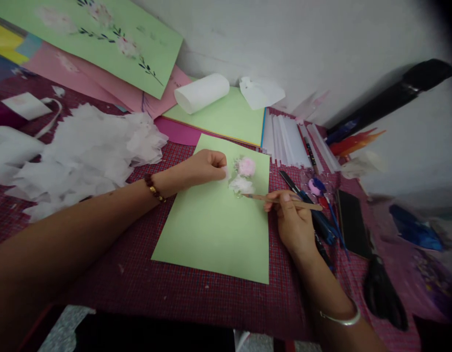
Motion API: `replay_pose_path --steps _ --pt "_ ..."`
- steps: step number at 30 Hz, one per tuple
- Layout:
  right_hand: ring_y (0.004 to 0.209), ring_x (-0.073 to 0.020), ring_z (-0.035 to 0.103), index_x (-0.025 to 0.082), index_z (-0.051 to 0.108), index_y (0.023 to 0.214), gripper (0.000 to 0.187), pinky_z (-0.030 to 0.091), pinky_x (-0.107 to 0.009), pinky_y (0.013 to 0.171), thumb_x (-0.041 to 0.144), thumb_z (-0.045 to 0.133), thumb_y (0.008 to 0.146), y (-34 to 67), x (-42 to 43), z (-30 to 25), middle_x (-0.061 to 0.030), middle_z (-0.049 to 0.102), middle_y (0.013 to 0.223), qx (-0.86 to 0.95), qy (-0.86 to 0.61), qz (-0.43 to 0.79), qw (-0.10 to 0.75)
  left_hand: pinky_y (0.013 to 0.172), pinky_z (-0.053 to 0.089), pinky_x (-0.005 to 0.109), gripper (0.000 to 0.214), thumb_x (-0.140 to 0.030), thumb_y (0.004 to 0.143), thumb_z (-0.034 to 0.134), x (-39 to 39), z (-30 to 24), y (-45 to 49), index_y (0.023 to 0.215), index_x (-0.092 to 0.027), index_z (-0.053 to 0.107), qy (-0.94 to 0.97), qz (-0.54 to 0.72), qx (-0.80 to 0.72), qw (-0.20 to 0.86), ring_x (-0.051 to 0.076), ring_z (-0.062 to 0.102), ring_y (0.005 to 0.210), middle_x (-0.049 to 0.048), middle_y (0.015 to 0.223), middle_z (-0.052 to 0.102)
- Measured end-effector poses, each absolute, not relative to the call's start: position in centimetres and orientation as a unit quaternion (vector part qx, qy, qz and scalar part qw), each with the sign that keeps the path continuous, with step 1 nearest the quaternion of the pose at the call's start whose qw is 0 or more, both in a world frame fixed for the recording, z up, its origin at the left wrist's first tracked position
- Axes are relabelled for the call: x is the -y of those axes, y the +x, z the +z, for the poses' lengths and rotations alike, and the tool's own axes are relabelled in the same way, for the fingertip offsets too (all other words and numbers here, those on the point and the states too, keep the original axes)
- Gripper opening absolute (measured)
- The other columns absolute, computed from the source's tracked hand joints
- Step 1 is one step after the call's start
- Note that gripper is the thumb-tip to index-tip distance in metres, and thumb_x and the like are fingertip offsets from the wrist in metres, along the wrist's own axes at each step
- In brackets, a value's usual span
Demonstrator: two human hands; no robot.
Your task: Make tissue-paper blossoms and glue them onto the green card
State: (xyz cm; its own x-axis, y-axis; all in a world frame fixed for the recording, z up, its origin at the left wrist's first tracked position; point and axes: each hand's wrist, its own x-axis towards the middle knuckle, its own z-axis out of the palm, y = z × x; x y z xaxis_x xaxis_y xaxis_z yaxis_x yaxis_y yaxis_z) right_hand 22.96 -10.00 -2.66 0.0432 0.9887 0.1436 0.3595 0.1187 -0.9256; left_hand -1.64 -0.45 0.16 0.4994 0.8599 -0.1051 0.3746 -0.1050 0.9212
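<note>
A light green sheet of paper (214,225) lies on the red checked cloth (174,288). Near its top edge sit a pink tissue flower (245,166) and a white one (241,185). My left hand (206,166) rests on the sheet's upper left, fingers curled and pinching a small bit of white tissue beside the flowers. My right hand (294,220) grips a thin wooden brush (284,199), whose tip touches the white flower.
A heap of white tissue pieces (90,151) lies at the left. A tissue roll (202,93) and stacked coloured sheets (226,117) are behind. Pens (321,215), white strips (288,139), a black phone (352,222) and scissors (382,293) sit at the right.
</note>
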Motion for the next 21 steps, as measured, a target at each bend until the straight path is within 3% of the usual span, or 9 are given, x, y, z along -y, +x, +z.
replay_pose_path --steps 4,15,21 --pt "0.07 -0.0167 0.061 0.022 0.065 0.088 0.028 0.051 -0.032 0.068 0.044 0.048 0.093 22.3 9.8 -2.1 -0.0017 0.063 0.073 0.576 -0.57 0.363 0.459 0.048 0.027 0.024 0.003 -0.016 0.069 0.054 0.5 0.3 -1.4 0.066 -0.017 0.054 0.704 0.237 -0.444 0.501 0.007 0.039 0.048 -0.0024 0.057 0.048" --pt "0.067 -0.0143 0.059 0.022 0.065 0.091 0.027 0.05 -0.031 0.066 0.043 0.049 0.093 22.0 9.6 -2.2 -0.002 0.064 0.079 0.565 -0.569 0.361 0.475 0.047 0.022 0.023 0.009 -0.025 0.072 0.057 0.7 0.7 -1.6 0.07 -0.017 0.061 0.739 0.197 -0.397 0.507 0.006 0.034 0.046 -0.0044 0.053 0.046" --pt "0.066 -0.014 0.06 0.021 0.065 0.092 0.028 0.049 -0.03 0.064 0.043 0.048 0.093 22.0 9.4 -2.1 -0.0018 0.064 0.077 0.552 -0.563 0.378 0.485 0.052 0.029 0.022 0.014 -0.022 0.071 0.054 1.4 0.6 0.3 0.072 -0.015 0.066 0.808 0.145 -0.364 0.44 0.007 0.042 0.051 -0.0025 0.057 0.056"
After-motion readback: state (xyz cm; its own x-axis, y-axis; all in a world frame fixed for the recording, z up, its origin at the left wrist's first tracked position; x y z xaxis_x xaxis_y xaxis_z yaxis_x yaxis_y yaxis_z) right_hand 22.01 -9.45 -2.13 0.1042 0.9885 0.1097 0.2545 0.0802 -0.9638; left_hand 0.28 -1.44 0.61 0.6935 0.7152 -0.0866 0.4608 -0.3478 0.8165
